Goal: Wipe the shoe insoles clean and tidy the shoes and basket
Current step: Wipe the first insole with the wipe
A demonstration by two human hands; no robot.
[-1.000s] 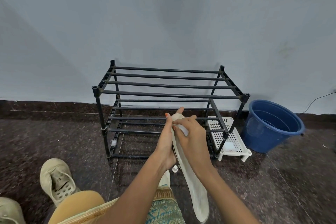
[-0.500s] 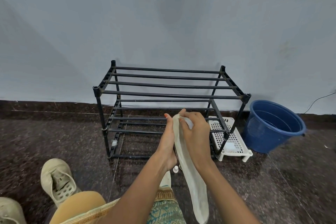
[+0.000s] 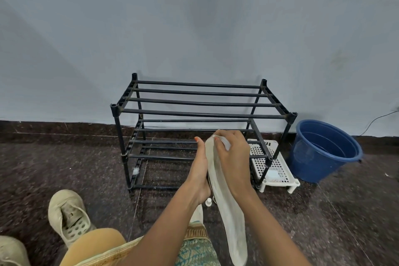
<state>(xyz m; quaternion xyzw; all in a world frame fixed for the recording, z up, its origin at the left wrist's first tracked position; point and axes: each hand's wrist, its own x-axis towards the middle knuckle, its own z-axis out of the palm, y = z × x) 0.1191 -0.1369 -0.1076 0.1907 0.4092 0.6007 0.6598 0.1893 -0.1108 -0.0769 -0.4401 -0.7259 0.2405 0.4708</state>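
Insole [image 3: 228, 218] stands on end before the rack [image 3: 203, 112], gripped along its left edge by the left hand [image 3: 199, 170], while the right hand [image 3: 234, 157], curled, pinches a white wipe [image 3: 224, 142] against its far tip. A good stroke would likely press firmly down the whole length, the left hand bracing from behind.

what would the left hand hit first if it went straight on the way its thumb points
Probably the rack. The left hand, holding the insole, points forward at the bars of its lower shelf. Nothing shows between them, though depth is hard to judge from this one view.
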